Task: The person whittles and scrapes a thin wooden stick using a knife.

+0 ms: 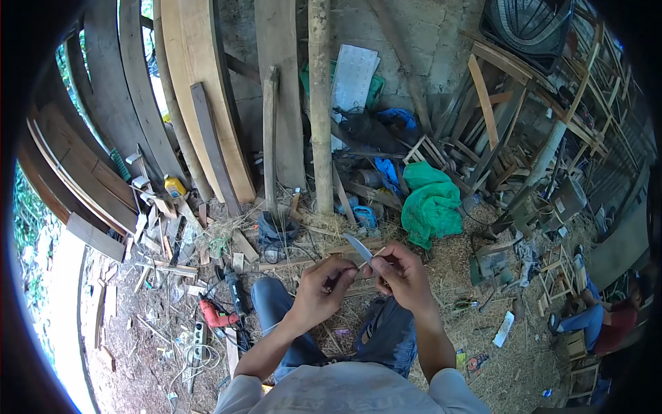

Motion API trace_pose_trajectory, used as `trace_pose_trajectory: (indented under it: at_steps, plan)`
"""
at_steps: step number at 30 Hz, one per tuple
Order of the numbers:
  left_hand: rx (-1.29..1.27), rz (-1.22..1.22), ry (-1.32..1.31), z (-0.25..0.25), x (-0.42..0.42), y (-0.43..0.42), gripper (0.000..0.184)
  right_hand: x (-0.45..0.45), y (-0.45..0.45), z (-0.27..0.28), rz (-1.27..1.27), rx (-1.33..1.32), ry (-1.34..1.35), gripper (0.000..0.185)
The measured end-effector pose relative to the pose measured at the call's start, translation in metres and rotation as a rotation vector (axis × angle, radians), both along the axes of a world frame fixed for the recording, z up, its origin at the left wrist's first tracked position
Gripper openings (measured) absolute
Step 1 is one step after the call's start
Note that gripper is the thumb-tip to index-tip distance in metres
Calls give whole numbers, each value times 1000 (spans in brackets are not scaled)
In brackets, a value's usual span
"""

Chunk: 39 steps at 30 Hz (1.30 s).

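My left hand (323, 288) is closed, pinching one end of a thin pale wooden stick (361, 266) in front of my knees. My right hand (405, 277) is closed around a knife, whose handle is hidden in the fingers. The knife blade (356, 245) points up and to the left, away from me, and lies close against the stick. The right thumb rests near the base of the blade. Both hands are close together above my lap.
A red power tool (218, 314) and a grey one (236, 293) lie left of my legs, near a power strip (199, 339) with cords. Planks (207, 90) lean on the wall. A green sack (432, 207) lies ahead. Another person (607, 321) sits at right.
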<state>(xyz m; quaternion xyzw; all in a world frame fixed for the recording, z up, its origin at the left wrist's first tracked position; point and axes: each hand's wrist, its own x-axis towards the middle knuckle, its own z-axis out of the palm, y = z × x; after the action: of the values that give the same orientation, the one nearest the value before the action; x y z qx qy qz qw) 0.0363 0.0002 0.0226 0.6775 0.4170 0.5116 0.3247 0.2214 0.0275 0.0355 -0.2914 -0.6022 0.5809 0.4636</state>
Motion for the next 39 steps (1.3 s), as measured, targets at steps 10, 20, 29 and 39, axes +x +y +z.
trace_pose_trajectory:
  at_steps: [10, 20, 29, 39]
  plan:
    - [-64, -60, -19, -7, -8, -13, 5, 8, -2, 2, -36, -4, 98, 8]
    - [194, 73, 59, 0, 0, -19, 4, 0, -14, 1, 115, -250, 10, 13]
    - [-15, 109, 44, -1, -16, -24, 3, 49, 12, 15, -311, -207, 136, 14]
    - [-1, -24, 8, -3, -3, -16, 3, 10, -2, -8, 100, -340, 50, 15]
